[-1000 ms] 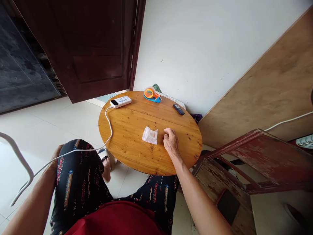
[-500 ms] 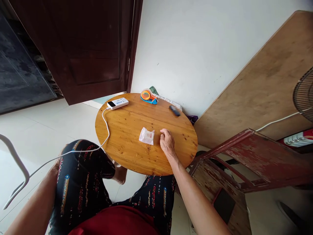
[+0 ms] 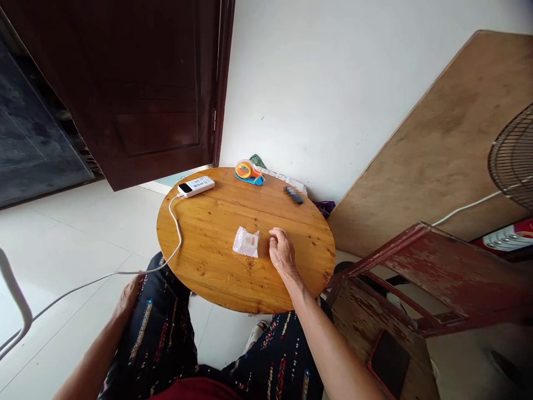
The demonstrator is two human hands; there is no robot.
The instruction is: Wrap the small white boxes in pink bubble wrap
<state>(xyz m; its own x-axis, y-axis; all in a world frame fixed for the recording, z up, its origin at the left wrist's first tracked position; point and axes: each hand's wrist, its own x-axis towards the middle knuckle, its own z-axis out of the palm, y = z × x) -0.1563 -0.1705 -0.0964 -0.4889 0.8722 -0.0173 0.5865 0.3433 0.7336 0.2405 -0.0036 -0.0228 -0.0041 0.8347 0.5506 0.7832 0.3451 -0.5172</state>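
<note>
My right hand (image 3: 282, 251) rests on the round wooden table (image 3: 216, 278), its fingers loosely bent and apart, with nothing in them. Just left of its fingertips lies a small bubble-wrapped packet (image 3: 246, 243), apart from the hand. Something pale with reddish print shows through the wrap. My left hand (image 3: 128, 295) lies against the outer side of my left knee, below the table's left edge. Its fingers are mostly hidden, so their pose is unclear.
On the table are a white power bank (image 3: 196, 186) with its cable (image 3: 180, 233), an orange and blue tape dispenser (image 3: 249, 172) and a blurred dark object (image 3: 293, 195). A wooden chair (image 3: 433, 278) holding a phone (image 3: 389, 364) stands right, near a fan (image 3: 514, 158).
The view has shifted slightly. My left leg has moved inward toward the table, and my left hand shows more beside the knee. My right hand stays by the packet, which lies in place.
</note>
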